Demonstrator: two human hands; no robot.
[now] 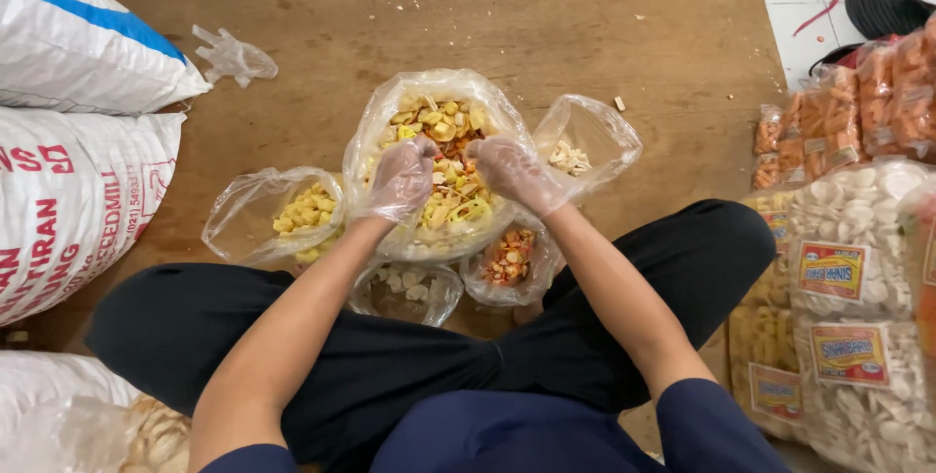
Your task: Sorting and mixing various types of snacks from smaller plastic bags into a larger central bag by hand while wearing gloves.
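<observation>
Clear plastic bag (370,141) of mixed yellow and orange crackers, open-topped, on a wooden board (634,34) before the seated person. Left hand (402,178) and right hand (512,171), both in thin transparent gloves, sit inside its mouth, each clenched on a handful of crackers. Smaller cracker bags (255,215) just beside.

Pretty bright, even overhead light, soft shadows, some glare on the plastic bags (444,156), slight fisheye bending at the edges.
</observation>
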